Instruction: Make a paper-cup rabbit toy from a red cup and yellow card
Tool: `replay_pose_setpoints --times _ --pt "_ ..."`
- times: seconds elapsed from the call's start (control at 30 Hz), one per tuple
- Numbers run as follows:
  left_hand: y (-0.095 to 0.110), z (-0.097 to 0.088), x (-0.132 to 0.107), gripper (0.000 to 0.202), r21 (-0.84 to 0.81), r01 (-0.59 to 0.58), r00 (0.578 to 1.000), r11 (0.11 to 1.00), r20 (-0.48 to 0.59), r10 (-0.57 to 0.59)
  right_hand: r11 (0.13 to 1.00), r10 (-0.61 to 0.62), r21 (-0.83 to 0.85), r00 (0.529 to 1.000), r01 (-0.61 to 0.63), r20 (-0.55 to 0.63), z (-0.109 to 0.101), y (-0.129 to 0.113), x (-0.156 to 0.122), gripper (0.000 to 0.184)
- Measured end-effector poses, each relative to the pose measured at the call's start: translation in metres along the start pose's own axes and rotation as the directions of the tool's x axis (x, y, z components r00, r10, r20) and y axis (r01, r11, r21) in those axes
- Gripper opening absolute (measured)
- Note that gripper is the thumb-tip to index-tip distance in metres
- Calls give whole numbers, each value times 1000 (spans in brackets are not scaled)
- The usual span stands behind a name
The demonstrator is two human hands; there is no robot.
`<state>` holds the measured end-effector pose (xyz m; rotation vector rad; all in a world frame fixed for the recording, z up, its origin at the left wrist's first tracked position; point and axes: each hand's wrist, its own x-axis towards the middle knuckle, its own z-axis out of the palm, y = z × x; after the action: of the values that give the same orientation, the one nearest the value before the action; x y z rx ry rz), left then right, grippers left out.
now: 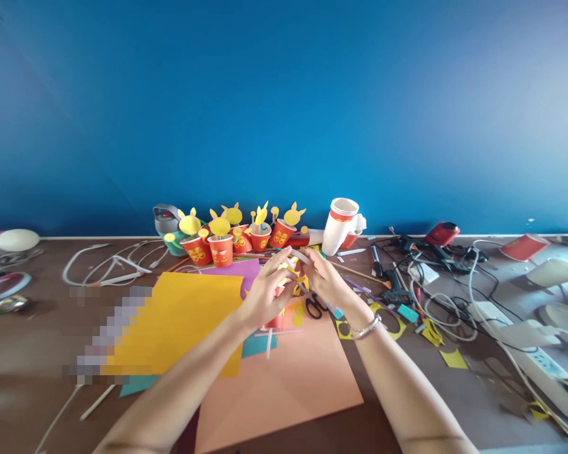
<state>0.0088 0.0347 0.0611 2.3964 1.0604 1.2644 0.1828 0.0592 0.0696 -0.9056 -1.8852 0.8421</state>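
Pinching a white strip [301, 256] | left hand [264, 295], right hand [324, 279]: grip pressed on it | red paper cup [274, 323] below

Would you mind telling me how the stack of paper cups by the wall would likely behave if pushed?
The stack of paper cups is probably very light for its size, since the walls look thin. It leans, so a push could likely tip it, then roll it.

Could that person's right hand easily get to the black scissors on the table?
Probably yes. The right hand sits just above the black-handled scissors, with nothing apparent between them. It would likely need to let go of the white strip it seems to be holding first.
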Motion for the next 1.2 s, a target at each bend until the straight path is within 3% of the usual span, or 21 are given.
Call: replay_pose_setpoints --times 0.13,0.2,0.67,0.83,1.03,1.2 --pt "2 1 1 12 12 -43 999 999 21 43 983 8 -185 999 -13 -31 0 -9 -1 6" --pt "1 1 0 12 14 -65 997 998 33 65 971 20 -239 999 -27 -34 -1 -11 -1 16" --pt "3 2 -1 11 53 -117 992 992 55 114 960 66 -277 996 -48 54 -6 -13 -4 21" --pt "3 -1 -1 11 -11 -64 997 998 31 65 946 84 -320 993 -52 88 -7 -15 -4 20" --pt "1 -3 0 6 -205 45 999 978 27 -41 940 90 -337 991 -52 97 -4 -12 -4 18" --pt "-3 -2 1 5 -312 112 992 944 -26 -127 972 83 -233 979 -38 185 -5 -12 -3 17"
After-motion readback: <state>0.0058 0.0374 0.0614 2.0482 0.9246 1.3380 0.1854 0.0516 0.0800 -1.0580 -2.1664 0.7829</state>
